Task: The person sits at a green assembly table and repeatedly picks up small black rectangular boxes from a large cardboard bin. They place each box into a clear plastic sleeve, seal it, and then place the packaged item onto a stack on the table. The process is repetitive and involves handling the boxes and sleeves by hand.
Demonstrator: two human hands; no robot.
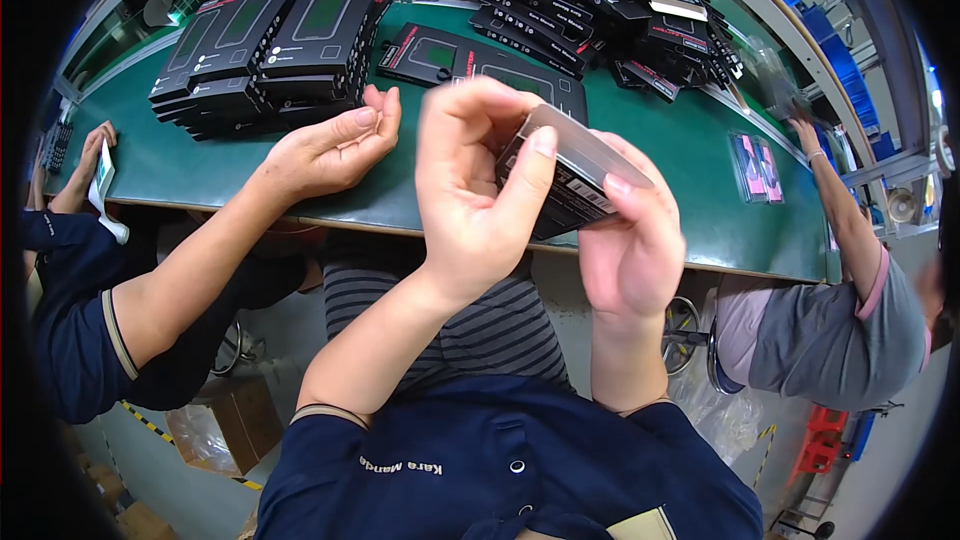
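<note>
The black box (pixel 566 212) is held up just over the near edge of the green surface (pixel 700 225), tilted, with a smooth greyish strip (pixel 590 152) along its upper side. The left hand (pixel 462 195) is clamped on its left end, thumb pressing near the strip; the right hand (pixel 638 240) grips the other end, thumb in front. It looks like light, thin card, probably stiff along the folds but easily dented across the flat faces, and perhaps a little slick, so the narrow ends seem the safest hold
</note>
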